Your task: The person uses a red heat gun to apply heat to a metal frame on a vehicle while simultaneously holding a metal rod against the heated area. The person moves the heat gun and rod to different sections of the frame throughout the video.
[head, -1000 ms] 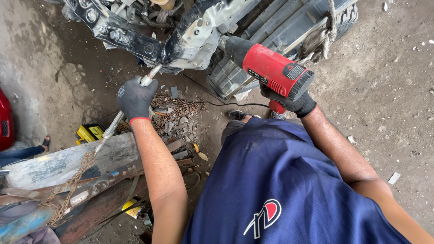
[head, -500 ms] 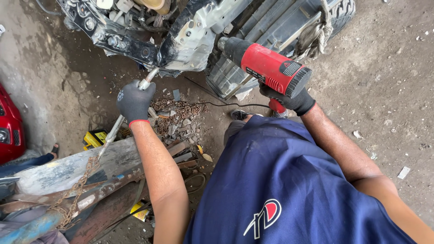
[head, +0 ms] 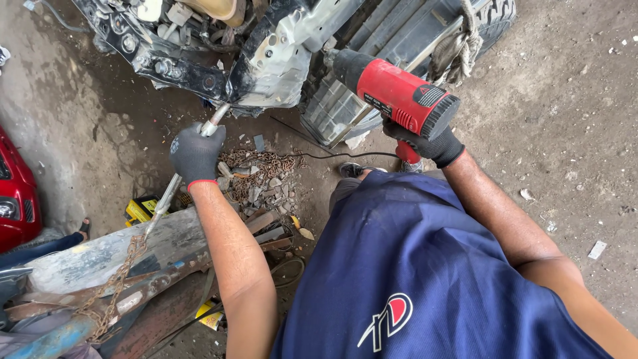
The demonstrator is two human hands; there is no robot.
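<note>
The red heat gun (head: 399, 93) sits tight in the right hand (head: 425, 143), aimed at the car panel (head: 282, 56), while the left hand (head: 195, 154) grips the metal bar (head: 216, 121) under it, so next comes steady prying, I think.

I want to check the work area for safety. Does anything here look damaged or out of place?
Yes. The car body panel is torn and bent where the left hand levers a metal bar. Scrap and a rusty chain litter the ground. The right hand holds a red heat gun.

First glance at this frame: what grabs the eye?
The red heat gun, top centre, gripped by the gloved right hand and aimed at the car wreck. Left of it, the gloved left hand grips a long metal bar wedged under the wreck.
</note>
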